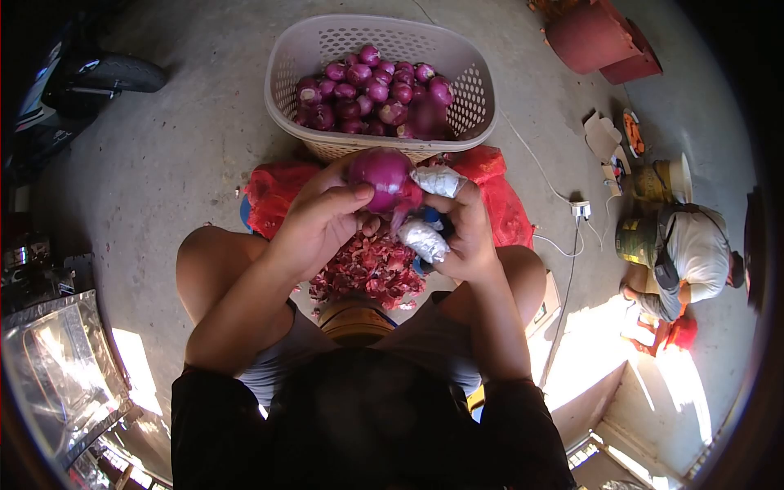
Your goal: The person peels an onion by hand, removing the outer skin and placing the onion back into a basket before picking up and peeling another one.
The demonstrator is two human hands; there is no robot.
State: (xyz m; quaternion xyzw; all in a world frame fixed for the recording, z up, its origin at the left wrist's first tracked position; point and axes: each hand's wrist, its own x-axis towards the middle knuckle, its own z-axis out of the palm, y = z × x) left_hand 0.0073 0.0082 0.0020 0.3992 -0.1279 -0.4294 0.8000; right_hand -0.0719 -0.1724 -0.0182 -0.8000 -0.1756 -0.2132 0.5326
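Note:
A shiny red onion (pixel 380 175) rests in my left hand (pixel 314 224), its thumb pressed along the near side. My right hand (pixel 467 229) is at the onion's right side, thumb and forefinger wrapped in silver tape (pixel 425 239). Between those taped tips shows a flap of purple skin, which they pinch. Below both hands lies a heap of loose red onion skins (pixel 363 273). Just beyond them stands a plastic basket (pixel 282 90) with many peeled red onions (pixel 359 75) inside.
Red mesh sacks (pixel 273 196) lie under the basket's near side. A power socket block (pixel 580 209) with white cords is on the floor to the right. Farther right, a person (pixel 694 253) bends near buckets (pixel 637 239). A motorbike wheel (pixel 122 73) stands at upper left.

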